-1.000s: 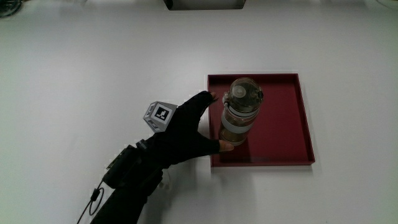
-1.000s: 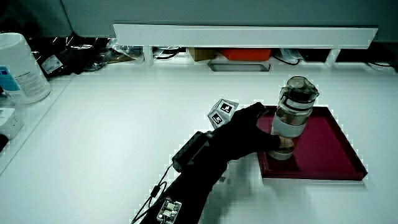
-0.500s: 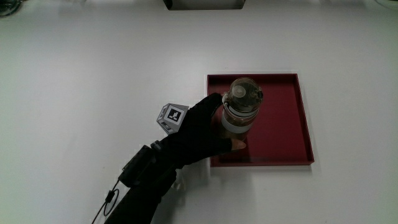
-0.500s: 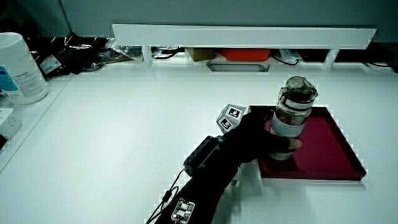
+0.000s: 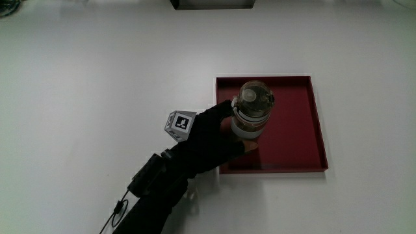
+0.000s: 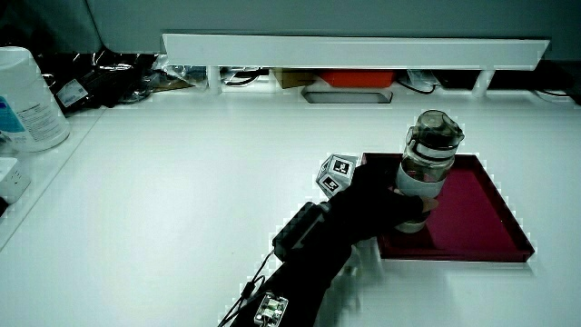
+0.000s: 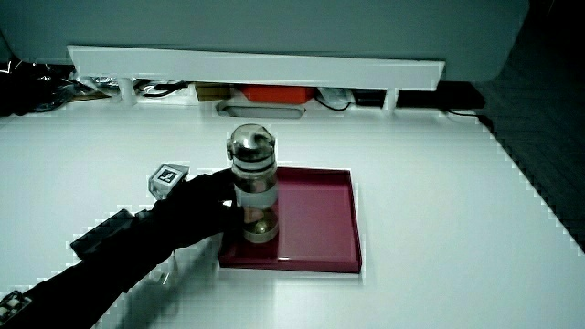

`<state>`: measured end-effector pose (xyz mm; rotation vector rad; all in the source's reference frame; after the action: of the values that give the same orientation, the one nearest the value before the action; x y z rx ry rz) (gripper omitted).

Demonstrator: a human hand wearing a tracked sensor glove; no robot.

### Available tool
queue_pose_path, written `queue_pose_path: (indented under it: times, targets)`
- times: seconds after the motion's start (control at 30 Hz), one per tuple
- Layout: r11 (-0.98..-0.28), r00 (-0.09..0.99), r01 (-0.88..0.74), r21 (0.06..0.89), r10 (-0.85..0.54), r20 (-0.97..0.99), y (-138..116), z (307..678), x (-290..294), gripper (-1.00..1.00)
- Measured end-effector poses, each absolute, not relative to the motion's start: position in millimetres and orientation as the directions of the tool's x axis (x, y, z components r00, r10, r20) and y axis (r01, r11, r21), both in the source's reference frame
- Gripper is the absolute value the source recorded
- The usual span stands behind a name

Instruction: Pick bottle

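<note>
white table (image 5: 97, 78) takes most of the frame, low partition (image 6: 354, 45) at its edge away from the person, white canister (image 6: 27, 95) on a side counter well apart from the fingers

dark red tray (image 5: 299, 130) is the next biggest thing, shallow rim, sits flat on the table. the fingers reach in over the rim on the person's side corner

hand (image 5: 205, 140) in the black glove comes in low across the table, forearm trailing back toward the person. patterned cube (image 5: 180, 123) on its back, tilted up

bottle (image 5: 250, 117) stands upright in the tray, inside the grip: clear body, pale band round the middle, domed lid on top. fingers (image 6: 399, 207) are wrapped round the lower body below the lid, closed onto it. thumb tip (image 5: 249, 149) shows on the side nearer the person. in both side views the base looks to be on or just off the tray floor, can't tell which

risks from here, my read:
- grip is low, lid and most of the body are above the fingers, so it's top heavy. fast lift or wrist roll could tip it out of the grip
- smooth wall plus glove fabric: could slip down if squeeze is light
- tray rim is just beside the fingers. dragging sideways toward the person before clearing height could catch the base on the rim and shove the tray
- lift straight up first, then move
</note>
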<state>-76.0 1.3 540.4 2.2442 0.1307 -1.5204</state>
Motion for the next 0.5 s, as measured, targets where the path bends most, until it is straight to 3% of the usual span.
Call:
queue_pose_path:
  times: [0.07, 0.3, 0.5]
  targets:
    - [-0.906, 0.416, 0.284, 0.315, -0.180, -0.892, 2.5, 536.9, -76.5, 0.56]
    - [-0.931, 0.419, 0.246, 0.270, -0.149, -0.896, 5.8, 536.4, -75.4, 1.00]
    - [-0.938, 0.406, 0.220, 0.266, -0.160, -0.900, 8.8, 533.1, -74.4, 1.00]
